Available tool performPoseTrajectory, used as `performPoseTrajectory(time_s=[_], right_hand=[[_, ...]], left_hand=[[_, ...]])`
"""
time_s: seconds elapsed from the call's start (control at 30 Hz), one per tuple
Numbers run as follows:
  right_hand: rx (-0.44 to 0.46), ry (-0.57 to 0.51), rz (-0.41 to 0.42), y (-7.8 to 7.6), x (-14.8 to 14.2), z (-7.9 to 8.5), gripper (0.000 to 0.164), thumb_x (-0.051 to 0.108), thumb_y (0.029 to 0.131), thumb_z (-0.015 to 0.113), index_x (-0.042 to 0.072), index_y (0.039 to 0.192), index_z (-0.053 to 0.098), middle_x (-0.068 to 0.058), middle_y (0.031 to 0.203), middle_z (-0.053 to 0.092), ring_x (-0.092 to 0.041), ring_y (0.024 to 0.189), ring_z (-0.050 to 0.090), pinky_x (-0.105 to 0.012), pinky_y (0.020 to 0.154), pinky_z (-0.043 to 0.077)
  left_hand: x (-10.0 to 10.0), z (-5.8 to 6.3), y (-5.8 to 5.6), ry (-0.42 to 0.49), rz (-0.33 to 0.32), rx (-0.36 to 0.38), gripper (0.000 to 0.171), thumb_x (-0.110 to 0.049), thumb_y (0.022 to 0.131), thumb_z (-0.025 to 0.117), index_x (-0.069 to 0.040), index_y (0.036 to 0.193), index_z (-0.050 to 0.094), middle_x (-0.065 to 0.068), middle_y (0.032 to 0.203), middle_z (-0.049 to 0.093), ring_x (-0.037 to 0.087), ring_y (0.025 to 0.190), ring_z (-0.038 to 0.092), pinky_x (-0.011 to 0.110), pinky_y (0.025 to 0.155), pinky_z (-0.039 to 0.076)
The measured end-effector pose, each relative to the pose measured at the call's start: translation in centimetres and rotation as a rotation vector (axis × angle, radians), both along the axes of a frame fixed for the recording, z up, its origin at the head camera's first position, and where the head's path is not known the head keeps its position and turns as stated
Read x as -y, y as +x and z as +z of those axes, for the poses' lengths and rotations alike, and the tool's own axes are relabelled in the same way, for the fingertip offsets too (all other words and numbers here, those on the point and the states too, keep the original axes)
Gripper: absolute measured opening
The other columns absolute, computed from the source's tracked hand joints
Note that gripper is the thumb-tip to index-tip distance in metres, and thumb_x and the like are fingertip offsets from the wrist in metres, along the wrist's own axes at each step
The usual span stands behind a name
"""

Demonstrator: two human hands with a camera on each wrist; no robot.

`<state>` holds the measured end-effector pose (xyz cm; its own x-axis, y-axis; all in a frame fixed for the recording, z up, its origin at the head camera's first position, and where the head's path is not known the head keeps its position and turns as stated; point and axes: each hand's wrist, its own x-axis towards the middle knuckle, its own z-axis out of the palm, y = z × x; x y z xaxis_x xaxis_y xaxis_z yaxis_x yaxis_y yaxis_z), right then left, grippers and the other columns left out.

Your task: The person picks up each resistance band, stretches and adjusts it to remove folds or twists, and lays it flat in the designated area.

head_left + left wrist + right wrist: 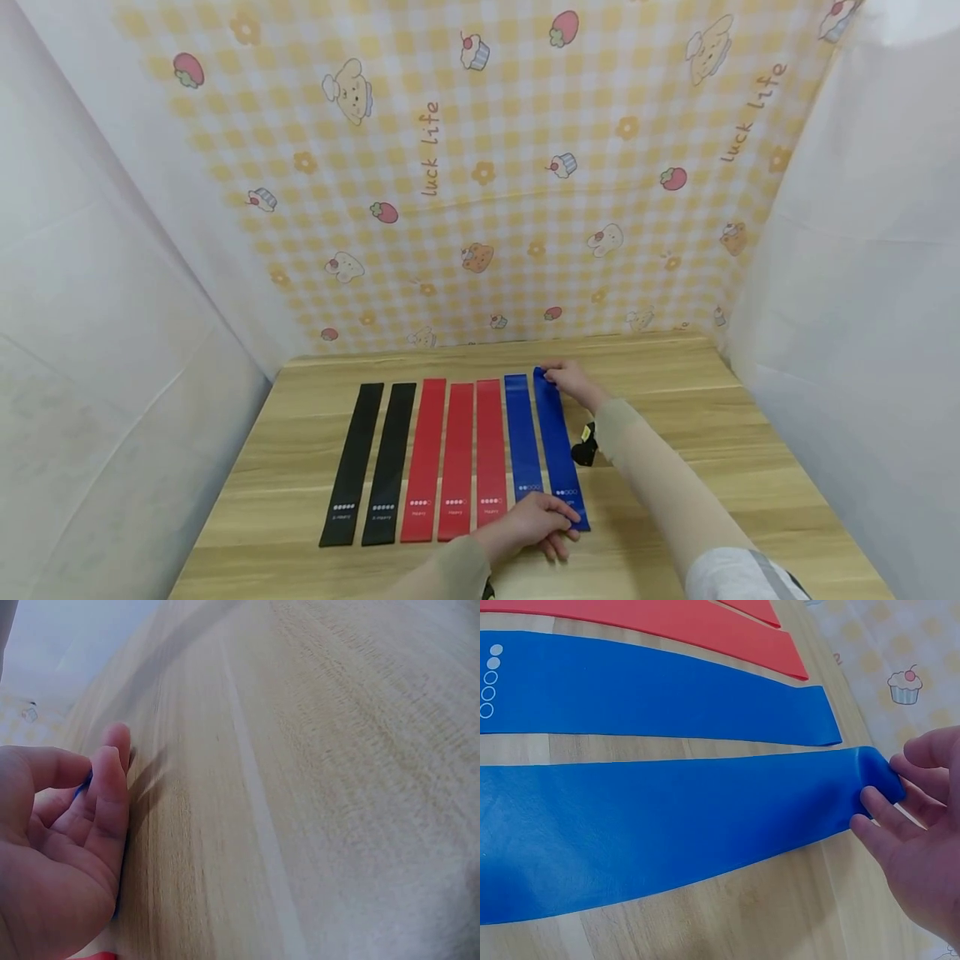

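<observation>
The rightmost blue resistance band (557,433) lies lengthwise on the table, its far end curled up. My right hand (573,383) pinches that far end; the right wrist view shows the fingertips (870,799) on the bent tip. At the near corner my left hand (531,521) pinches the same band between thumb and index finger, with a bit of blue between them in the left wrist view. The left forearm and hand cover the near ends of the other blue band (522,433) and a red band (491,450).
Left of the blue bands, two more red bands (456,458) and two black bands (388,467) lie in a row on the wooden table (255,492). A checked cloth (525,217) hangs behind, with white sheets (840,292) at both sides.
</observation>
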<state>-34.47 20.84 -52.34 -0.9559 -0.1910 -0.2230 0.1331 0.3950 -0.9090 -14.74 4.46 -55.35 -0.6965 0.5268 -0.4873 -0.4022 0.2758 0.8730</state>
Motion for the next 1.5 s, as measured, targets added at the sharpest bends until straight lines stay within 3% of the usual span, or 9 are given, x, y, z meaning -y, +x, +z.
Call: performPoseTrajectory(time_s=[0.33,0.7,1.0,1.2,1.33,1.5], right_hand=[[0.007,0.067,0.061,0.31,0.11,0.01,0.040,0.011,0.101,0.045,-0.008,0.136,0.048,-0.027,0.138,0.047,-0.038,0.125,0.047,-0.049,0.100,0.042],[0.017,0.117,0.093,0.44,0.51,-0.58,0.045,0.015,0.100,0.049,-0.011,0.137,0.045,-0.027,0.142,0.044,-0.041,0.133,0.037,-0.051,0.105,0.035],[-0.006,0.129,0.087,0.59,0.88,-0.52,0.045,0.013,0.100,0.050,-0.013,0.136,0.045,-0.030,0.140,0.044,-0.043,0.132,0.037,-0.052,0.106,0.034],[-0.012,0.105,0.100,0.85,0.50,-0.59,0.049,0.017,0.099,0.053,-0.011,0.138,0.045,-0.029,0.141,0.044,-0.043,0.133,0.038,-0.052,0.107,0.033],[-0.042,0.075,0.139,0.82,0.03,-0.81,0.053,0.022,0.098,0.054,-0.009,0.140,0.043,-0.029,0.144,0.040,-0.042,0.131,0.040,-0.052,0.100,0.041],[0.031,0.005,0.092,0.70,-0.04,-0.84,0.052,0.017,0.099,0.051,-0.006,0.144,0.037,-0.027,0.148,0.035,-0.042,0.131,0.040,-0.054,0.099,0.041]], left_hand=[[-0.17,0.55,0.23,-0.025,0.026,-0.017,0.016,-0.009,0.096,0.058,-0.007,0.093,0.074,0.007,0.067,0.065,0.012,0.048,0.059,0.025,0.045,0.051],[-0.28,-0.13,0.41,-0.040,0.056,-0.068,0.017,-0.011,0.095,0.060,-0.010,0.090,0.076,0.000,0.050,0.047,0.009,0.039,0.052,0.020,0.038,0.044],[-0.34,-0.24,0.33,-0.092,0.061,-0.070,0.019,-0.013,0.095,0.060,-0.014,0.086,0.077,-0.002,0.047,0.042,0.008,0.038,0.050,0.019,0.037,0.043],[-0.39,-0.14,0.50,-0.070,0.063,-0.070,0.018,-0.012,0.095,0.060,-0.012,0.088,0.076,-0.001,0.047,0.043,0.008,0.038,0.051,0.019,0.038,0.043],[-0.33,0.07,0.48,-0.063,0.060,-0.063,0.017,-0.012,0.095,0.060,-0.010,0.089,0.076,-0.001,0.048,0.045,0.009,0.039,0.052,0.020,0.039,0.044],[-0.22,0.42,0.31,-0.055,0.046,-0.057,0.017,-0.014,0.096,0.060,-0.010,0.091,0.076,0.000,0.052,0.048,0.009,0.042,0.054,0.021,0.042,0.047]])
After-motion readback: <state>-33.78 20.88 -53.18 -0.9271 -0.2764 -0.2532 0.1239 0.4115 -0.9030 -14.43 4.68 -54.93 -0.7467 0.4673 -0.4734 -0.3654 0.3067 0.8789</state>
